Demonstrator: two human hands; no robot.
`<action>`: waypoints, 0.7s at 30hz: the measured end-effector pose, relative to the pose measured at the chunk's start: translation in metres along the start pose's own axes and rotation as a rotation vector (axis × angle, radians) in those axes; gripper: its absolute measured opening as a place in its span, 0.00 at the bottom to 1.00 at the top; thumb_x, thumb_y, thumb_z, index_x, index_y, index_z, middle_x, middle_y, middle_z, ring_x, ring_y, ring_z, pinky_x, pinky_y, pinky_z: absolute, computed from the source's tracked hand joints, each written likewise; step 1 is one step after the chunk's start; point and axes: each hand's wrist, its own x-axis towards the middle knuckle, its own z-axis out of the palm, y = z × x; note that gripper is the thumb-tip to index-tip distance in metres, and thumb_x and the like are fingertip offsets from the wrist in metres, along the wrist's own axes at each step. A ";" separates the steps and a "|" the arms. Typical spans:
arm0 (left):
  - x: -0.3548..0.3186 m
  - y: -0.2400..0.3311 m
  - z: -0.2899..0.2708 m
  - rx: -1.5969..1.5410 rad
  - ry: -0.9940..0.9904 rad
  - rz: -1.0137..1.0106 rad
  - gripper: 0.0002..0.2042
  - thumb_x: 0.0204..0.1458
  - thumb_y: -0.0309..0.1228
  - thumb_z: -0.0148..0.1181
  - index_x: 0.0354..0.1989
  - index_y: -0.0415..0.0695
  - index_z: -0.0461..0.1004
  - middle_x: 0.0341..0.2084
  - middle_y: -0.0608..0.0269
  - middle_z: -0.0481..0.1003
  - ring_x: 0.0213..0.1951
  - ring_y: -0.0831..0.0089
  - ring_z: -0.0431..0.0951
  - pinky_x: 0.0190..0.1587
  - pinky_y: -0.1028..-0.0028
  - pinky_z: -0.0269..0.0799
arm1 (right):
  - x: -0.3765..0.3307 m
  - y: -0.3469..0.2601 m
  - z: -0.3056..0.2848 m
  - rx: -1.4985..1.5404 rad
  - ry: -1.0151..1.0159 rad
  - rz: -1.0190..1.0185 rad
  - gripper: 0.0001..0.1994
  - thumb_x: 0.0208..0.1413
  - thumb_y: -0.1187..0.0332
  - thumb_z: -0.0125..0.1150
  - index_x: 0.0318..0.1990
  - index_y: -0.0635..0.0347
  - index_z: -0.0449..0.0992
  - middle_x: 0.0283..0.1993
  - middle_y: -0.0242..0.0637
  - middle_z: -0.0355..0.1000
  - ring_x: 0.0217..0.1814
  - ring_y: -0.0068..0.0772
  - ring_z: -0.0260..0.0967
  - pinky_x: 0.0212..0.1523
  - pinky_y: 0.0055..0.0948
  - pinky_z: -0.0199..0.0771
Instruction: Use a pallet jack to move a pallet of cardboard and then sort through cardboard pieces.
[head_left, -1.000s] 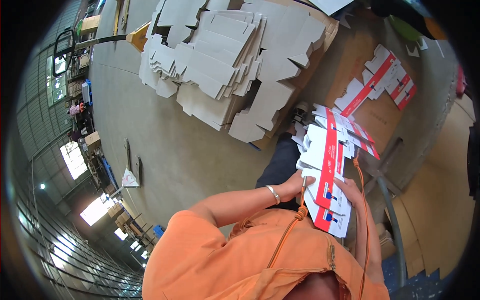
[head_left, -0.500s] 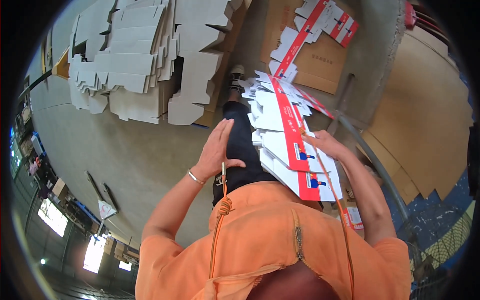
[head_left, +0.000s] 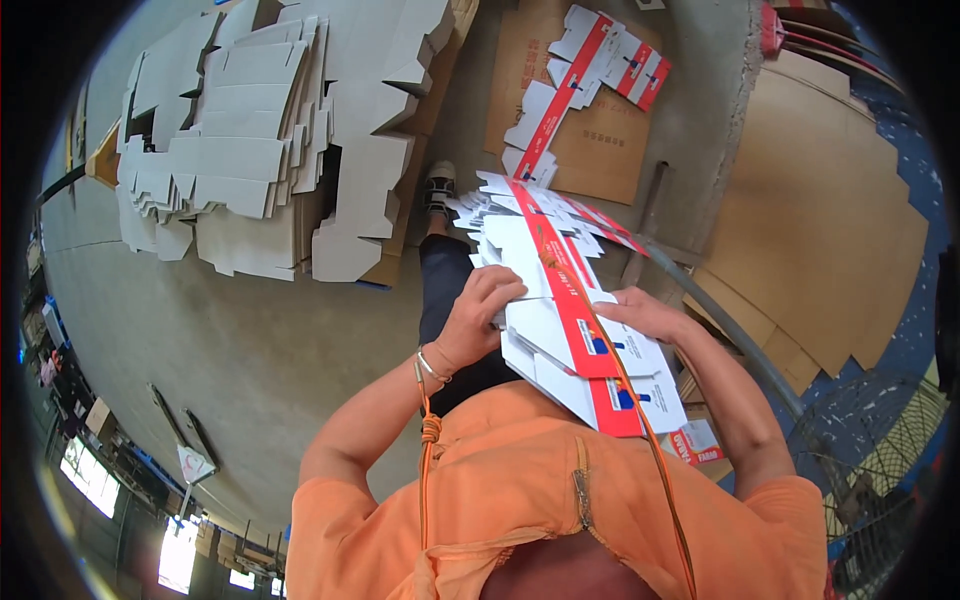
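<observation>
So on my feed the left hand (head_left: 480,318) has its fingers half bent, tips on the left edge of the stack of red-and-white flat cartons (head_left: 545,315). Can't tell if it's really gripping, the thumb is mostly hidden. The right hand (head_left: 648,314) is at the opposite edge, a bit open, thumb side on top; its other fingers are out of my sight, so no idea how firm that hold is.

The stack sits right in front of the chest, near end beside the orange shirt (head_left: 500,470). Long axis runs away from the wearer and leans left, far end pointing up near the shoe (head_left: 440,185), red band running lengthwise. An orange cord (head_left: 667,488) dangles across it.

Further out, another red-and-white carton (head_left: 578,82) lies on a brown cardboard sheet (head_left: 612,142), with a pile of pale cardboard (head_left: 240,120) off left.
</observation>
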 end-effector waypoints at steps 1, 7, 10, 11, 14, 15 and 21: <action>0.000 0.000 0.005 0.001 -0.002 -0.002 0.26 0.30 0.19 0.60 0.45 0.41 0.65 0.42 0.55 0.67 0.48 0.55 0.66 0.49 0.66 0.64 | 0.005 0.001 0.000 0.034 -0.017 0.007 0.23 0.51 0.50 0.54 0.37 0.66 0.74 0.31 0.35 0.73 0.30 0.19 0.68 0.30 0.22 0.69; -0.011 -0.044 0.033 -0.432 0.066 -0.535 0.41 0.35 0.21 0.62 0.60 0.43 0.46 0.53 0.54 0.62 0.54 0.54 0.62 0.54 0.70 0.61 | 0.054 0.015 -0.013 -0.109 0.050 -0.004 0.24 0.50 0.50 0.55 0.31 0.70 0.76 0.25 0.33 0.72 0.27 0.19 0.64 0.28 0.25 0.67; -0.017 -0.055 0.033 -0.381 -0.034 -0.455 0.43 0.33 0.20 0.63 0.61 0.43 0.44 0.51 0.55 0.64 0.53 0.54 0.63 0.53 0.71 0.62 | 0.053 0.010 -0.021 -0.138 -0.011 0.007 0.25 0.48 0.50 0.56 0.33 0.70 0.75 0.27 0.35 0.73 0.27 0.20 0.67 0.28 0.24 0.69; -0.013 -0.061 0.037 -0.191 -0.048 -0.391 0.45 0.31 0.19 0.63 0.61 0.44 0.43 0.53 0.53 0.62 0.54 0.55 0.62 0.54 0.71 0.61 | 0.054 0.013 -0.028 -0.085 -0.009 0.040 0.25 0.47 0.49 0.57 0.33 0.70 0.75 0.28 0.36 0.73 0.26 0.21 0.69 0.27 0.24 0.70; -0.003 -0.068 0.041 0.283 -0.018 -0.303 0.50 0.27 0.29 0.69 0.61 0.41 0.43 0.60 0.53 0.48 0.62 0.57 0.46 0.62 0.62 0.44 | 0.051 0.034 -0.037 -0.112 -0.020 0.038 0.25 0.46 0.50 0.58 0.34 0.69 0.75 0.27 0.37 0.73 0.25 0.21 0.70 0.25 0.21 0.70; -0.002 -0.077 0.048 0.280 -0.096 -0.305 0.51 0.25 0.35 0.71 0.61 0.40 0.44 0.61 0.55 0.46 0.64 0.58 0.40 0.63 0.58 0.36 | 0.052 0.039 -0.038 -0.116 -0.026 0.038 0.25 0.46 0.50 0.58 0.34 0.69 0.75 0.27 0.37 0.73 0.25 0.21 0.70 0.25 0.21 0.70; 0.024 -0.099 0.084 0.314 -0.136 -0.122 0.33 0.41 0.37 0.56 0.58 0.47 0.51 0.62 0.60 0.47 0.64 0.57 0.40 0.63 0.57 0.36 | 0.050 0.037 -0.042 -0.007 -0.036 0.109 0.25 0.47 0.50 0.57 0.37 0.68 0.74 0.27 0.35 0.73 0.24 0.20 0.70 0.25 0.20 0.70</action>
